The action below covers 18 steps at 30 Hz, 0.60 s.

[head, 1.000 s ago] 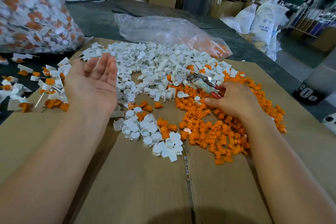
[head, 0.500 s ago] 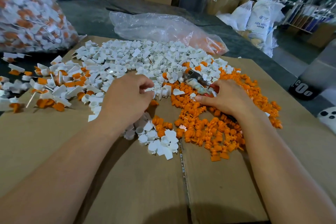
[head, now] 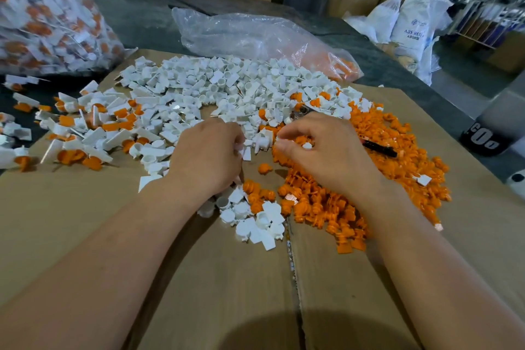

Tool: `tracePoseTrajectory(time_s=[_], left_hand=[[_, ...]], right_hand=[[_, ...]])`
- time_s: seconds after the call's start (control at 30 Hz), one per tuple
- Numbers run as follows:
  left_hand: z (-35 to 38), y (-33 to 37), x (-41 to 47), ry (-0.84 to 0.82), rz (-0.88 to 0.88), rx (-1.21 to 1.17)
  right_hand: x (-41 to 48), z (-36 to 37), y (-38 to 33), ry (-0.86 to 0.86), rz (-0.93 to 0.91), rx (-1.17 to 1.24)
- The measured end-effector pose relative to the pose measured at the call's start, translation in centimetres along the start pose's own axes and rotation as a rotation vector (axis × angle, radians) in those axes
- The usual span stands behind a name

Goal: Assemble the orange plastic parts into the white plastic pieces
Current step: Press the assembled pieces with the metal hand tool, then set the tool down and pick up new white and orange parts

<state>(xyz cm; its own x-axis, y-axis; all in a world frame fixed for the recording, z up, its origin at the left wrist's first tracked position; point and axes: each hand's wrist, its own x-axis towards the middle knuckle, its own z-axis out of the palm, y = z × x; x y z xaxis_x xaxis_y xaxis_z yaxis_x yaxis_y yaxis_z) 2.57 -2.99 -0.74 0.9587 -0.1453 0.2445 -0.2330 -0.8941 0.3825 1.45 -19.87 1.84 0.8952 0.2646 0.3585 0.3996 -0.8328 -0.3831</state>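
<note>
Orange parts (head: 397, 167) lie heaped on the right of the cardboard (head: 85, 221); white pieces (head: 227, 88) spread far and left; the right hand (head: 326, 153) curls round a small white piece (head: 306, 146); the left hand (head: 207, 156) is curled among white pieces, though I cannot tell whether it grips one.

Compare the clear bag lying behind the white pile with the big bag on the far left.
The left bag bulges, packed full; the back bag lies slack and mostly empty. The left bag holds white and orange pieces mixed together; the back bag shows only orange parts in its right end. Both are clear plastic and rest on the dark tabletop.
</note>
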Motion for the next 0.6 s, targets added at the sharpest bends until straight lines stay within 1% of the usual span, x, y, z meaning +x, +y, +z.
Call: tracePoseTrajectory(time_s=[0.1,0.2,0.27,0.37,0.47,0.53,0.6], left_hand=[[-0.1,0.2,0.0,0.003,0.003,-0.056],[-0.1,0.1,0.1,0.067,-0.025,-0.158],[-0.2,0.0,0.1,0.121,-0.045,-0.262],[-0.6,0.1,0.0,0.101,-0.078,-0.481],[-1.0,0.4,-0.2,0.070,-0.090,-0.703],[-1.4,0.5,-0.3,0.052,-0.161,-0.900],[-1.7,0.6,-0.3,-0.009,-0.261,-1.115]], right_hand=[[0.0,0.6,-0.5,-0.113,-0.082,-0.011],[0.1,1.1,-0.5,-0.230,-0.122,-0.102],[0.2,1.3,-0.3,-0.302,-0.111,-0.151],[0.2,1.5,-0.3,-0.359,-0.110,-0.180],[0.2,1.6,-0.5,-0.336,-0.146,-0.176],[0.1,1.3,-0.6,-0.243,-0.128,-0.082],[0.0,0.8,-0.6,-0.107,-0.080,0.086]])
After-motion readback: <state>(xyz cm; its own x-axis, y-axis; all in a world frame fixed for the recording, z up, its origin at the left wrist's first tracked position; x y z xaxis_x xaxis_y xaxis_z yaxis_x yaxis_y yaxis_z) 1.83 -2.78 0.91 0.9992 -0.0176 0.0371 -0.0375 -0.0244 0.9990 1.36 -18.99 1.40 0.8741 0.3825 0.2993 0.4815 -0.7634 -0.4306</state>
